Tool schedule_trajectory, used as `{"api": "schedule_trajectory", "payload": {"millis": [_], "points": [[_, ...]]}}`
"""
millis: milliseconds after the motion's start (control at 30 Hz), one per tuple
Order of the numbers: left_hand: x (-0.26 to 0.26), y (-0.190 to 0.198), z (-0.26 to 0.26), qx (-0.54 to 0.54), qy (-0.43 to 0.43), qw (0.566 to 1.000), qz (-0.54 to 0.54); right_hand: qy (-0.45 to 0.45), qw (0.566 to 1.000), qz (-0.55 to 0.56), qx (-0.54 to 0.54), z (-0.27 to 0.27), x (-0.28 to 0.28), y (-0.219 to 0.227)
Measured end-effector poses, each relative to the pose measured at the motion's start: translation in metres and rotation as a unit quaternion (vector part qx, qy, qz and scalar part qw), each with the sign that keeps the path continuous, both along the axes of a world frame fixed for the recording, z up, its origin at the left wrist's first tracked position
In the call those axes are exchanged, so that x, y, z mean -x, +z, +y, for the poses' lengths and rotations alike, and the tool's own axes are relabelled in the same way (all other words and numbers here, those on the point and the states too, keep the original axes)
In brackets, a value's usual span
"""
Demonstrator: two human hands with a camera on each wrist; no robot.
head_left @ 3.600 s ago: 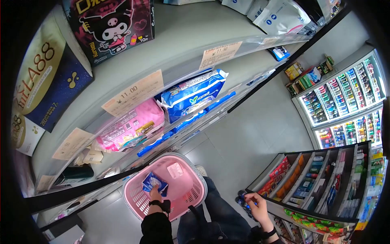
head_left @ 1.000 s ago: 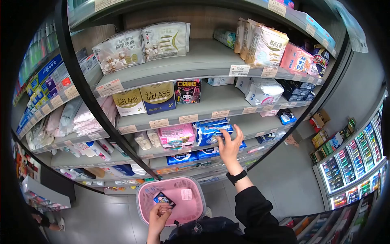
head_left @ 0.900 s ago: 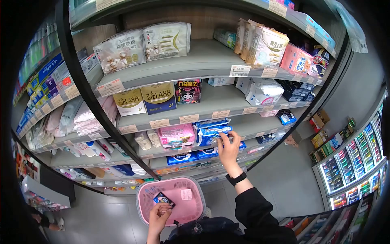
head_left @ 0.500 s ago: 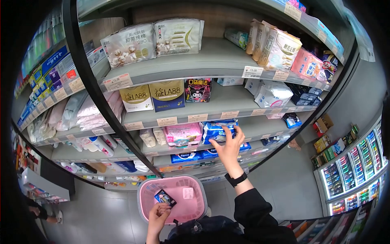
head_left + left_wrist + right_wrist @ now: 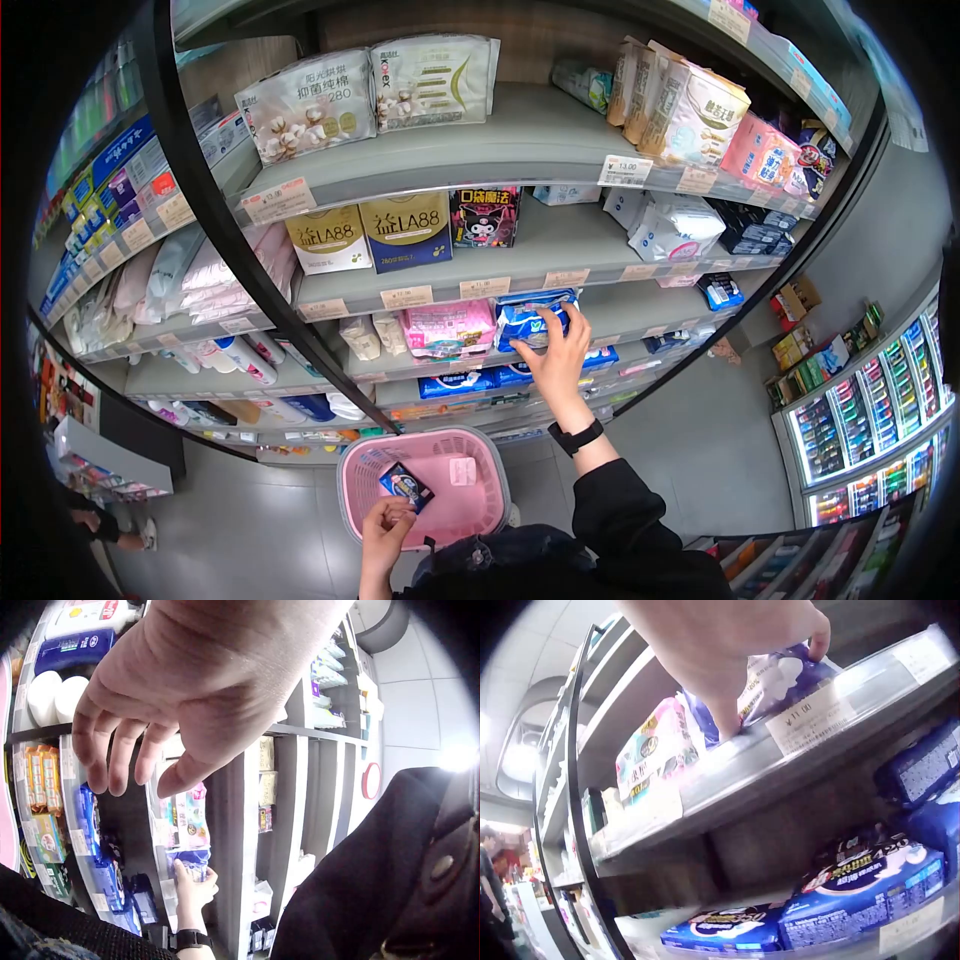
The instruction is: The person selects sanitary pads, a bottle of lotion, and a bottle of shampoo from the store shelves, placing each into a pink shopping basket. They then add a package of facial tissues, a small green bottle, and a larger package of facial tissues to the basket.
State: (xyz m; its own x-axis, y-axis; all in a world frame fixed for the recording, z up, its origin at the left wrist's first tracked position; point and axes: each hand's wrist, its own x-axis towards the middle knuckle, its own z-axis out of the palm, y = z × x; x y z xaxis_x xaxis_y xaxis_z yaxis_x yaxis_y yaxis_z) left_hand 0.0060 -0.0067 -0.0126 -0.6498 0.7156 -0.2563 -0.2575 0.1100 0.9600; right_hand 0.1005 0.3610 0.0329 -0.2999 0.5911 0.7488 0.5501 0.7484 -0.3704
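Head view: the blue pack [image 5: 533,318] is seen lying lengthwise on the middle shelf [image 5: 640,300] beside a pink pack [image 5: 447,327], gripped at its right end by the right hand [image 5: 556,352], while the left hand [image 5: 385,524] is held loosely spread over the pink basket [image 5: 470,500] below.

The basket [image 5: 425,490] is pink with a lattice wall. The pack [image 5: 530,318] on the shelf is blue and white, its neighbour [image 5: 448,328] pink.
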Motion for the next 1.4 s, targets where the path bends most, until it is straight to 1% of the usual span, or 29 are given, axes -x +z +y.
{"api": "schedule_trajectory", "payload": {"millis": [67,100,167,200,233,300,333,367,433,467,533,700,767,800,833,900,933,967,1067,1100,1133,1167,1200,1233,1267,1300,1367,1400], "points": [[0.000,0.002,0.001,-0.003,0.002,1.000,-0.009,0.041,0.998,-0.007,0.049,-0.002,-0.008,0.009],[0.000,0.003,0.002,-0.004,-0.004,1.000,-0.005,0.039,0.998,-0.006,0.047,-0.004,-0.011,0.014],[0.000,0.004,0.001,-0.005,-0.009,1.000,-0.001,0.068,0.995,0.027,0.060,-0.014,-0.019,0.019],[0.000,0.005,0.001,-0.006,-0.007,1.000,-0.001,0.069,0.994,0.050,0.066,-0.018,-0.023,0.020],[0.000,0.005,0.000,-0.006,-0.005,1.000,-0.001,0.069,0.994,0.050,0.065,-0.016,-0.026,0.016],[0.001,0.002,-0.002,-0.006,-0.001,1.000,0.000,0.012,0.996,0.084,0.003,-0.015,-0.029,0.010],[0.001,0.001,-0.003,-0.007,0.003,1.000,0.001,-0.004,0.996,0.082,-0.030,-0.014,-0.030,0.011],[0.001,0.001,-0.004,-0.006,0.003,1.000,0.001,-0.004,0.996,0.081,-0.030,-0.014,-0.029,0.011],[0.001,0.002,-0.005,-0.009,0.007,1.000,-0.007,0.063,0.993,0.092,0.025,-0.013,-0.024,0.009],[0.001,0.003,-0.005,-0.009,0.007,1.000,-0.007,0.063,0.993,0.092,0.025,-0.011,-0.020,0.008],[0.001,0.004,-0.007,-0.007,0.009,1.000,-0.009,0.096,0.989,0.083,0.081,-0.005,-0.010,0.008],[0.001,0.000,-0.011,-0.007,0.010,1.000,-0.009,0.079,0.989,0.082,0.096,0.005,0.001,0.004],[0.001,0.000,-0.010,-0.004,0.010,1.000,-0.019,0.078,0.993,0.072,0.057,0.001,-0.002,0.001],[0.002,-0.003,-0.010,-0.010,0.007,1.000,-0.016,0.091,0.990,0.071,0.081,-0.003,-0.006,0.002],[0.003,-0.005,-0.011,-0.014,0.004,1.000,-0.013,0.091,0.990,0.069,0.083,-0.007,-0.011,0.004],[0.008,-0.009,-0.012,-0.008,0.005,1.000,-0.018,0.138,0.978,0.102,0.117,-0.014,-0.020,0.005],[0.010,-0.012,-0.013,-0.004,0.005,1.000,-0.021,0.132,0.979,0.105,0.117,-0.018,-0.027,0.005],[0.014,-0.017,-0.014,-0.002,0.005,1.000,-0.022,0.131,0.979,0.104,0.120,-0.023,-0.035,0.004],[0.031,-0.040,-0.015,0.014,-0.003,1.000,-0.004,0.118,0.970,0.100,0.188,-0.040,-0.065,-0.004],[0.036,-0.048,-0.015,0.046,-0.012,0.999,0.007,0.116,0.970,0.098,0.190,-0.045,-0.076,-0.013],[0.043,-0.058,-0.014,0.079,-0.021,0.996,0.019,0.119,0.959,0.093,0.241,-0.050,-0.088,-0.024],[0.051,-0.073,-0.014,0.083,-0.022,0.996,0.015,0.121,0.945,0.086,0.292,-0.056,-0.101,-0.035],[0.060,-0.090,-0.013,0.108,-0.026,0.994,0.001,0.119,0.944,0.084,0.297,-0.065,-0.112,-0.043],[0.067,-0.109,-0.010,0.134,-0.030,0.990,-0.014,0.124,0.932,0.071,0.334,-0.074,-0.124,-0.050],[0.073,-0.128,-0.006,0.148,-0.014,0.988,-0.027,0.129,0.918,0.060,0.369,-0.084,-0.134,-0.056],[0.081,-0.149,-0.002,0.153,-0.017,0.988,-0.028,0.125,0.917,0.060,0.374,-0.093,-0.142,-0.059],[0.094,-0.196,0.000,0.249,-0.028,0.968,0.004,0.115,0.891,0.034,0.437,-0.112,-0.158,-0.061],[0.101,-0.227,0.002,0.253,-0.034,0.967,0.005,0.109,0.890,0.036,0.441,-0.120,-0.165,-0.064]]}}
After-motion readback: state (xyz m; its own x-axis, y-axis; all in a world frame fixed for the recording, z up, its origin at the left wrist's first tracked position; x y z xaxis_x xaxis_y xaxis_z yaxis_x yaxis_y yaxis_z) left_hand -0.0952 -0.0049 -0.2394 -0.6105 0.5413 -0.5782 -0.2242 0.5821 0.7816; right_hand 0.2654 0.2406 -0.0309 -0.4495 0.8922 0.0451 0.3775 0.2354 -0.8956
